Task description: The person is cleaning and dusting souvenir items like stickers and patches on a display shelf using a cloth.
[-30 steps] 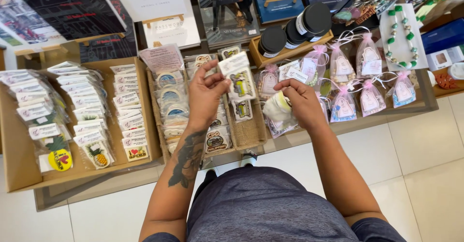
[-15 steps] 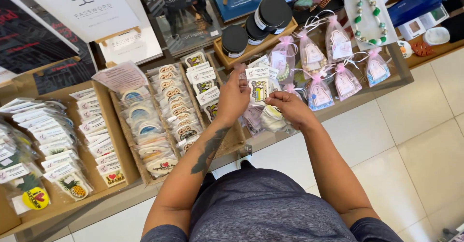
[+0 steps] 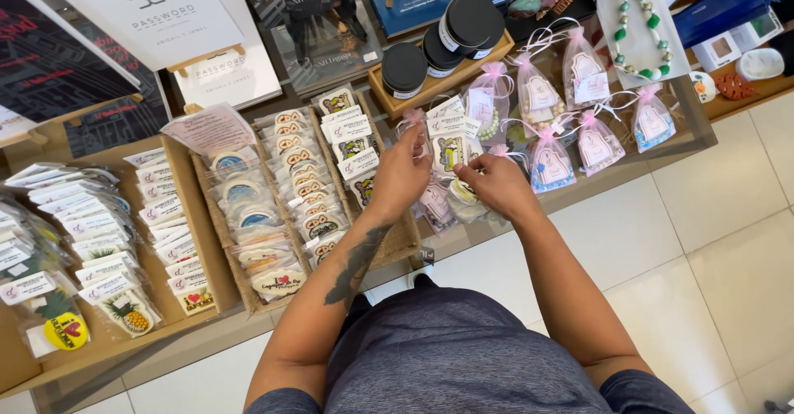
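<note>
Left hand (image 3: 403, 174) gripping a carded packet (image 3: 449, 151) above the packet-filled woven tray (image 3: 395, 248); right hand (image 3: 495, 184) pinching another.

Head view of a display counter (image 3: 579, 195). The left hand (image 3: 403, 174) held a small packaged card (image 3: 451, 151); the right hand (image 3: 496, 184) rested beside it over clear packets. Pink-ribboned sachets (image 3: 550, 162) and black-lidded jars (image 3: 438, 46) stood beyond.

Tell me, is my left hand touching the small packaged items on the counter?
Touching. The head view shows the left hand with fingers resting on the clear packets in the tray.
</note>
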